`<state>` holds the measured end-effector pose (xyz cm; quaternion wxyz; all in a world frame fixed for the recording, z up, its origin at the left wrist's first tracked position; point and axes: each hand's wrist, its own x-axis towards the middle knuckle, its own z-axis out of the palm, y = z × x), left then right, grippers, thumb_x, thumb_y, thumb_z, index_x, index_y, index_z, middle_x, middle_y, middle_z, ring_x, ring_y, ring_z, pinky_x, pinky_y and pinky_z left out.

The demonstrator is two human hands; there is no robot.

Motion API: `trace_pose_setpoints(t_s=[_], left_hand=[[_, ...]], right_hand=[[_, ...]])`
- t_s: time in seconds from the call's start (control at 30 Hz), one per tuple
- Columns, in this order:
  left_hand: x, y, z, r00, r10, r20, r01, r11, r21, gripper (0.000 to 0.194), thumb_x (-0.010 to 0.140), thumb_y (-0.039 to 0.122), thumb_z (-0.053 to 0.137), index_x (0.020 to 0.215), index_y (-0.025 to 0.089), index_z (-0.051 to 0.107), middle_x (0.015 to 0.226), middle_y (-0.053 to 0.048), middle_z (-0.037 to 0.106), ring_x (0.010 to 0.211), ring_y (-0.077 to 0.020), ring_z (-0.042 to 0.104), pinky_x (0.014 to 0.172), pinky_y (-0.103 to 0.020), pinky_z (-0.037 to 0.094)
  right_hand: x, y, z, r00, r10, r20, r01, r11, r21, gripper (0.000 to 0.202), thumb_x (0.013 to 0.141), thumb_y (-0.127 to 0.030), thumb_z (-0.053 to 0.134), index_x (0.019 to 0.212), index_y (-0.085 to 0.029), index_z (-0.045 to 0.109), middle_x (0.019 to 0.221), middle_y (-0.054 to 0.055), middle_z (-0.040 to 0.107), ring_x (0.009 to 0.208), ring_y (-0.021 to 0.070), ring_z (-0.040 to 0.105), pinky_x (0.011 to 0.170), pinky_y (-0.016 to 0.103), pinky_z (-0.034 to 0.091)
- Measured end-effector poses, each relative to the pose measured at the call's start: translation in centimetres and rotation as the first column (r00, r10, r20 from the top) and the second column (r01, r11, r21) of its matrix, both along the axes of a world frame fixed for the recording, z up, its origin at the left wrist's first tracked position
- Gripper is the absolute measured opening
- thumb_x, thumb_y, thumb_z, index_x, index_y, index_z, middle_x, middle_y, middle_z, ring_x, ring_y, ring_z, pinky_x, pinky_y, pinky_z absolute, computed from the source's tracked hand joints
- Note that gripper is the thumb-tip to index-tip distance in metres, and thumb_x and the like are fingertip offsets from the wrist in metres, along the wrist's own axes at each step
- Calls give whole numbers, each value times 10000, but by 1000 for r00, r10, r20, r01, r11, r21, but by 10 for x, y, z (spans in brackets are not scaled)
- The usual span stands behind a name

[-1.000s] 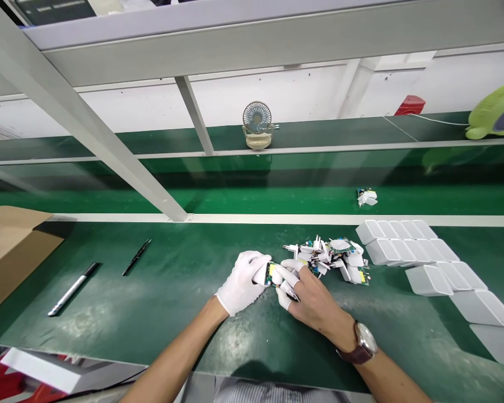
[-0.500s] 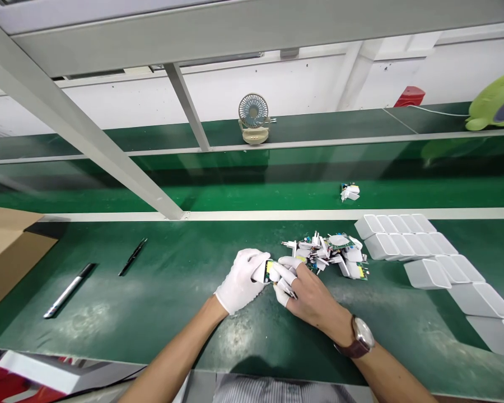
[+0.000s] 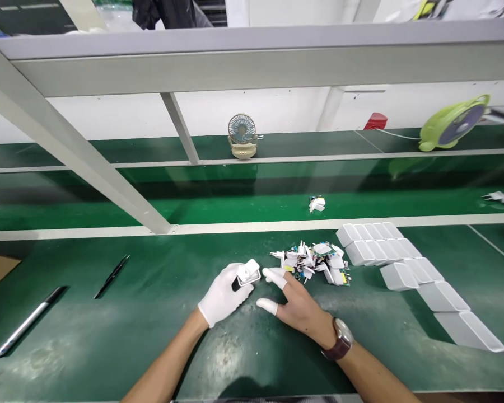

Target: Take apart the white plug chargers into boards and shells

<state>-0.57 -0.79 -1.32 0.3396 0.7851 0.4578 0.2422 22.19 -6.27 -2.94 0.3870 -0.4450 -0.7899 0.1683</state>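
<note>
Left hand (image 3: 225, 292), in a white glove, is pinching a small white charger part (image 3: 248, 272) between thumb and fingers, just off the surface. Right hand (image 3: 294, 302) is bare apart from white finger cots, lying open and flat with nothing in it, fingertips pointing at 11 o'clock toward that part. If I were doing this bit, I'd keep the grip on the plastic edges, not the metal pins, and bring the right in slow so nothing gets knocked out of line.

Going left to right across the green surface (image 3: 151, 336): a silver marker (image 3: 29, 321) at the far left, then black tweezers (image 3: 111, 276), then the hands. At 1 o'clock from the right hand is a messy pile of plug pieces and little circuit boards (image 3: 315, 261), nearly touching its index finger. Past that, rows of white housings (image 3: 403, 263) run off toward 4 o'clock.

Behind is a green conveyor belt (image 3: 235, 198) with one stray assembly (image 3: 317, 204) on it, and a shelf holding a small beige desk fan (image 3: 242, 134) and a lime green fan (image 3: 453, 121). Grey frame beams cross overhead.
</note>
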Motion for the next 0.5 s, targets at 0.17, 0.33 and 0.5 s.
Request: trace_pose_setpoints(t_s=[0.17, 0.33, 0.5], left_hand=[[-10, 10, -2, 988, 155, 19, -152, 984, -98, 458, 833, 319, 683, 1273, 236, 587, 1215, -55, 688, 1109, -272, 660, 1034, -466, 507], [-44, 33, 45, 955, 285, 80, -286, 958, 5, 780, 803, 327, 686, 1498, 230, 345, 1491, -113, 494, 1266, -305, 571, 1072, -505, 487], [-39, 84, 124, 957, 285, -49, -273, 946, 176, 611, 880, 544, 592, 1422, 291, 467, 1417, -65, 568, 1182, -304, 619, 1037, -527, 506]], right_hand=[[-6, 0, -1, 999, 9, 31, -13, 991, 131, 617, 916, -306, 680, 1465, -207, 415, 1292, 142, 606, 1224, 254, 587, 1035, 439, 549], [29, -2, 46, 995, -101, 21, 93, 962, 255, 619, 908, -287, 695, 1462, -205, 433, 1346, 146, 587, 1281, 274, 559, 1075, 457, 517], [97, -16, 82, 928, -373, -5, 366, 910, 195, 655, 911, -357, 683, 1488, -245, 392, 1346, 137, 592, 1287, 299, 560, 1049, 479, 535]])
